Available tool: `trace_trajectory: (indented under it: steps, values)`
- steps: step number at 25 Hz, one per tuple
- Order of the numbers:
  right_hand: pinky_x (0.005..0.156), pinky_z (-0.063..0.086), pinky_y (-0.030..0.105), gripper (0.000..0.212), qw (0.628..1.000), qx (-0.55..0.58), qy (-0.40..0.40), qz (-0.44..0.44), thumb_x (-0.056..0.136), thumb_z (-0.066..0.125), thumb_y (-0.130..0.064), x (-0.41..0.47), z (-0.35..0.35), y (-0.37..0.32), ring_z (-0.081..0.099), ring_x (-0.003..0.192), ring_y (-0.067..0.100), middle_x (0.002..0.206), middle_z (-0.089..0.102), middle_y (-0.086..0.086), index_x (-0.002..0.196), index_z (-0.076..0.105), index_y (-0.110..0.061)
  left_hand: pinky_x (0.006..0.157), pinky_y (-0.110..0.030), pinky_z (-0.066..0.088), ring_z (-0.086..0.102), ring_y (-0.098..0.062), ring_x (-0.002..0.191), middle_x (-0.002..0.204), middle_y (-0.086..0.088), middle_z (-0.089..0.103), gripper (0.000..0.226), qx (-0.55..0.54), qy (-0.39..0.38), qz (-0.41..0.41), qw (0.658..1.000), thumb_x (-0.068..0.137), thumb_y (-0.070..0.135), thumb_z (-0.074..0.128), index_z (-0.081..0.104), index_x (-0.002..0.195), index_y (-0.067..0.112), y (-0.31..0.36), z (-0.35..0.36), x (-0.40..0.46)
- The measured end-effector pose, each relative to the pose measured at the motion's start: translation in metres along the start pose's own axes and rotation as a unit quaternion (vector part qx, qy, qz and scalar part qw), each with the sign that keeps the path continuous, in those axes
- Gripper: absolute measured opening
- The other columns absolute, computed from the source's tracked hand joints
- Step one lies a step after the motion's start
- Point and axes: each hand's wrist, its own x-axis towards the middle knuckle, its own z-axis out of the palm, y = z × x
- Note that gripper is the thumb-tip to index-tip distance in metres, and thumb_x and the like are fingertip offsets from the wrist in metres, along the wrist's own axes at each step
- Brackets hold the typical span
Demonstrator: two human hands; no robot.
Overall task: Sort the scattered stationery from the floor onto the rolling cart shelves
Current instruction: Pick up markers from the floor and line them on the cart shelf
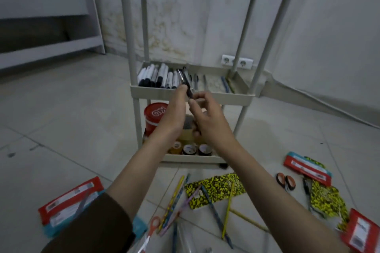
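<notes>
A beige rolling cart stands ahead of me. Its middle shelf carries a row of white markers and a few pens. My left hand pinches a dark pen by its upper part, just in front of the middle shelf's rim. My right hand holds the pen's lower end between thumb and fingers. Scattered pencils lie on the tiled floor below my arms.
The bottom shelf holds a red-lidded jar and tape rolls. On the floor lie red packets, yellow-black patterned packs, black-handled scissors and orange-handled scissors. A wall socket is behind the cart.
</notes>
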Motion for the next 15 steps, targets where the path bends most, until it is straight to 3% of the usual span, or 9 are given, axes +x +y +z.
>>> trace_trajectory:
  steps: [1, 2, 3, 5, 7, 9, 11, 13, 15]
  values:
    - [0.039, 0.037, 0.021, 0.011, 1.000, -0.006, 0.011, 0.002, 0.097, 0.045, -0.021, 0.015, -0.005, -0.005, 0.044, 0.045, 0.012, 0.070, 0.046, -0.001, 0.086, 0.043, -0.023, 0.110, -0.033, 0.027, 0.034, -0.016, 0.136, 0.144, -0.004, 0.043, 0.043, 0.126, 0.007, 0.065, 0.990, 0.099, 0.042, 0.025, 0.047, 0.132, 0.026, -0.004, -0.010, 0.013]
    - [0.037, 0.036, 0.020, 0.014, 0.999, -0.020, 0.030, 0.001, 0.098, 0.043, -0.020, 0.030, -0.010, -0.009, 0.043, 0.044, 0.013, 0.068, 0.044, 0.000, 0.084, 0.042, -0.022, 0.115, -0.034, 0.006, 0.009, -0.015, 0.144, 0.155, 0.002, 0.021, 0.046, 0.275, 0.025, 0.126, 0.953, 0.100, 0.040, 0.025, 0.030, 0.143, 0.027, -0.011, -0.022, 0.025]
    - [0.038, 0.039, 0.022, 0.012, 0.998, -0.048, 0.048, -0.001, 0.098, 0.042, -0.020, 0.047, -0.014, -0.011, 0.045, 0.046, 0.015, 0.069, 0.045, 0.002, 0.086, 0.042, -0.019, 0.113, -0.036, -0.008, -0.008, -0.013, 0.144, 0.157, 0.008, 0.006, 0.050, 0.412, 0.045, 0.164, 0.895, 0.099, 0.038, 0.027, 0.017, 0.147, 0.028, -0.019, -0.033, 0.034]
    - [0.055, 0.050, 0.037, 0.009, 0.986, -0.154, 0.070, 0.007, 0.099, 0.039, -0.018, 0.082, -0.020, -0.009, 0.057, 0.065, 0.027, 0.083, 0.055, 0.012, 0.099, 0.044, -0.011, 0.106, -0.044, -0.024, -0.025, -0.011, 0.140, 0.156, 0.013, -0.011, 0.063, 0.586, 0.063, 0.190, 0.785, 0.096, 0.038, 0.034, -0.002, 0.148, 0.033, -0.037, -0.049, 0.046]
    - [0.073, 0.049, 0.042, 0.022, 0.963, -0.255, 0.076, 0.043, 0.098, 0.039, -0.013, 0.116, -0.022, 0.000, 0.059, 0.091, 0.035, 0.109, 0.056, 0.023, 0.116, 0.045, -0.002, 0.100, -0.051, -0.031, -0.032, -0.010, 0.136, 0.156, 0.013, -0.013, 0.073, 0.659, 0.076, 0.213, 0.718, 0.092, 0.041, 0.039, -0.011, 0.145, 0.036, -0.052, -0.056, 0.048]
    - [0.082, 0.044, 0.037, 0.037, 0.940, -0.325, 0.064, 0.079, 0.096, 0.041, -0.008, 0.140, -0.018, 0.009, 0.053, 0.110, 0.037, 0.129, 0.048, 0.024, 0.132, 0.039, 0.000, 0.099, -0.054, -0.030, -0.028, -0.010, 0.137, 0.157, 0.011, -0.005, 0.078, 0.666, 0.092, 0.237, 0.701, 0.088, 0.041, 0.044, -0.006, 0.147, 0.035, -0.057, -0.057, 0.049]
    - [0.094, 0.041, 0.037, 0.047, 0.920, -0.372, 0.040, 0.115, 0.095, 0.043, -0.008, 0.152, -0.007, 0.017, 0.046, 0.122, 0.035, 0.138, 0.042, 0.020, 0.141, 0.032, -0.004, 0.104, -0.060, -0.020, -0.007, -0.018, 0.144, 0.157, 0.005, 0.011, 0.082, 0.670, 0.107, 0.259, 0.688, 0.081, 0.038, 0.055, 0.009, 0.148, 0.029, -0.056, -0.057, 0.047]
    - [0.099, 0.040, 0.040, 0.044, 0.905, -0.405, 0.024, 0.127, 0.096, 0.044, -0.015, 0.154, 0.004, 0.027, 0.045, 0.124, 0.035, 0.138, 0.044, 0.018, 0.138, 0.035, -0.008, 0.105, -0.064, -0.005, 0.016, -0.028, 0.143, 0.153, 0.000, 0.026, 0.084, 0.675, 0.114, 0.287, 0.670, 0.073, 0.035, 0.066, 0.026, 0.146, 0.023, -0.055, -0.057, 0.045]
    - [0.101, 0.040, 0.043, 0.044, 0.906, -0.407, 0.033, 0.111, 0.096, 0.044, -0.027, 0.150, 0.009, 0.034, 0.045, 0.123, 0.035, 0.135, 0.046, 0.017, 0.138, 0.036, -0.014, 0.104, -0.066, 0.001, 0.023, -0.031, 0.141, 0.151, -0.003, 0.030, 0.085, 0.681, 0.119, 0.301, 0.657, 0.070, 0.034, 0.069, 0.030, 0.145, 0.021, -0.056, -0.060, 0.045]
